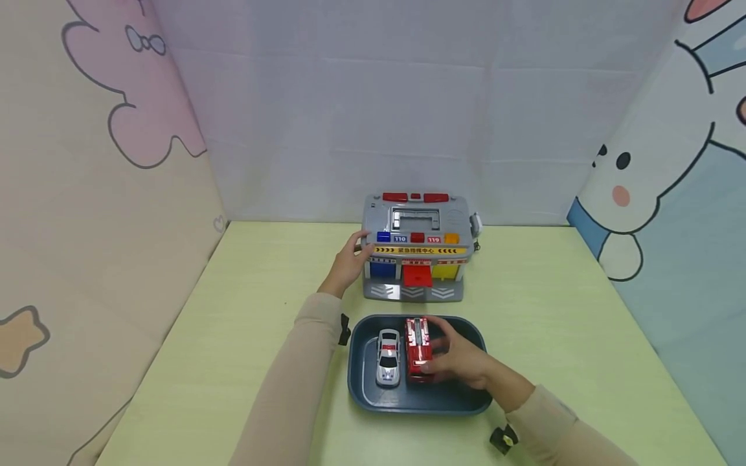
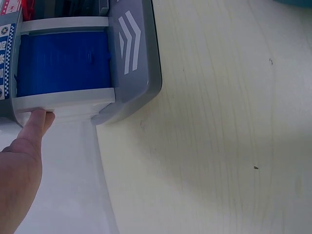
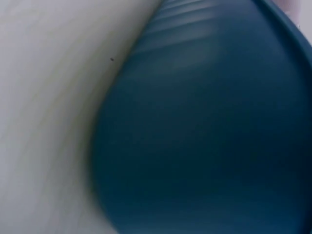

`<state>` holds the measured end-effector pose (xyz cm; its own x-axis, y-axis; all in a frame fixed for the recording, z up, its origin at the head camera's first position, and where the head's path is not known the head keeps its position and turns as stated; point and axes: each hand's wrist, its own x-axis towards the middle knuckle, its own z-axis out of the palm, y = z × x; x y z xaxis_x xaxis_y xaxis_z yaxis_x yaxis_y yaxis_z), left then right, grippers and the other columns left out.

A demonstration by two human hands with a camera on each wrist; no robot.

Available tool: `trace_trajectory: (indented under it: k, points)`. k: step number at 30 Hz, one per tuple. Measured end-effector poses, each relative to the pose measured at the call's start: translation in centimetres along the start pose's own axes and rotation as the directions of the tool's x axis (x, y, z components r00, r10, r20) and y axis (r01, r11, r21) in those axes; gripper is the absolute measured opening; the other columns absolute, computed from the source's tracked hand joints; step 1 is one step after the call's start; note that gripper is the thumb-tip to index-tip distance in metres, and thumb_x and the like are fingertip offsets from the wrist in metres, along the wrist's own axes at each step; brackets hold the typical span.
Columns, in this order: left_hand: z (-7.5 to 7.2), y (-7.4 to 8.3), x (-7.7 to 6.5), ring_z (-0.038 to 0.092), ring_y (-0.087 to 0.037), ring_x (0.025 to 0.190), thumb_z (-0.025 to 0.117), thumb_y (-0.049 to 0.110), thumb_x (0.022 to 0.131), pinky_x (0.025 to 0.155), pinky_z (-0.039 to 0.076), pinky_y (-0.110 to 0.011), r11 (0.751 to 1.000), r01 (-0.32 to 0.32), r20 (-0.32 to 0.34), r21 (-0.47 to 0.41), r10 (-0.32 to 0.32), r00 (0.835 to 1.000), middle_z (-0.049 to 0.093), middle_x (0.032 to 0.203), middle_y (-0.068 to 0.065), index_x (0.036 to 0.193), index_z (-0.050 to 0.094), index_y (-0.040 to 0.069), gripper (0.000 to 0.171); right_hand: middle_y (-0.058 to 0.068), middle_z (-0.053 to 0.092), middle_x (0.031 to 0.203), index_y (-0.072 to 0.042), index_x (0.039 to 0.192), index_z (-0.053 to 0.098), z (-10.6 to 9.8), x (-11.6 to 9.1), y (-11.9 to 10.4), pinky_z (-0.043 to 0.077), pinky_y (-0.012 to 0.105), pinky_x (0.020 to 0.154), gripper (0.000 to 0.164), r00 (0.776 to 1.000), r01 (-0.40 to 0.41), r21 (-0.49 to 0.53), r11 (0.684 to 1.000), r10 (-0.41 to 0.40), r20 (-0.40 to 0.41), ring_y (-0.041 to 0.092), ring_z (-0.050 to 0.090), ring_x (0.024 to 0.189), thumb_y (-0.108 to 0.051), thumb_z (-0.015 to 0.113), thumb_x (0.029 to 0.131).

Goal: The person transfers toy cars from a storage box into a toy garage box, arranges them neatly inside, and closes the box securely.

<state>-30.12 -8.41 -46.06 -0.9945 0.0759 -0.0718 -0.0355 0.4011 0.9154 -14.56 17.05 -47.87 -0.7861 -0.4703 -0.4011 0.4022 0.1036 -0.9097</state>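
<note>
A grey toy emergency station [image 1: 416,249] stands at the back of the table, with blue and yellow doors and a raised red flap [image 1: 417,276] in the middle. My left hand [image 1: 346,264] touches its left side; in the left wrist view the fingers lie against the side wall by the blue door [image 2: 63,63]. In front is a dark blue tray [image 1: 419,406]. My right hand [image 1: 463,359] grips a red toy fire truck [image 1: 417,346] over that tray, thumb at the near end and fingers at the far end. Beside it lies a white toy police car [image 1: 387,359].
The pale wooden table [image 1: 559,336] meets cloth-covered walls at the back and both sides. A white toy handset [image 1: 476,224] hangs on the station's right side. The tray's outer wall [image 3: 195,122] fills much of the right wrist view and hides the right hand's grip there.
</note>
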Motion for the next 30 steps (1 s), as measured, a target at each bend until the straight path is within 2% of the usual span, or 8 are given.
trace_trajectory:
  k: [17, 30]
  points:
    - [0.0, 0.1, -0.3, 0.048, -0.036, 0.126, 0.05, 0.043, 0.101, 0.1, 0.04, -0.055, 1.0, 0.012, 0.002, -0.003, -0.012, 1.0, 0.047, 0.141, -0.017, 0.145, 0.04, 0.03, 0.047, 0.028, 0.036, 0.13, -0.017, 0.155, 0.012, -0.1, -0.8, -1.5, 0.054, 0.052, 0.08, 0.095, 1.0, 0.03, 0.023, 0.999, -0.03, 0.002, 0.039, 0.056, 0.105, 0.0, 0.072, 0.084]
    - [0.0, -0.1, -0.2, 0.048, -0.036, 0.126, 0.05, 0.043, 0.101, 0.1, 0.04, -0.054, 1.0, 0.005, -0.002, -0.011, -0.005, 1.0, 0.047, 0.141, -0.017, 0.145, 0.04, 0.03, 0.047, 0.028, 0.035, 0.134, -0.02, 0.156, 0.012, -1.1, -1.3, -3.3, 0.053, 0.049, 0.084, 0.093, 0.997, 0.059, -0.006, 0.998, -0.059, -0.047, 0.042, 0.049, 0.114, -0.002, 0.07, 0.085]
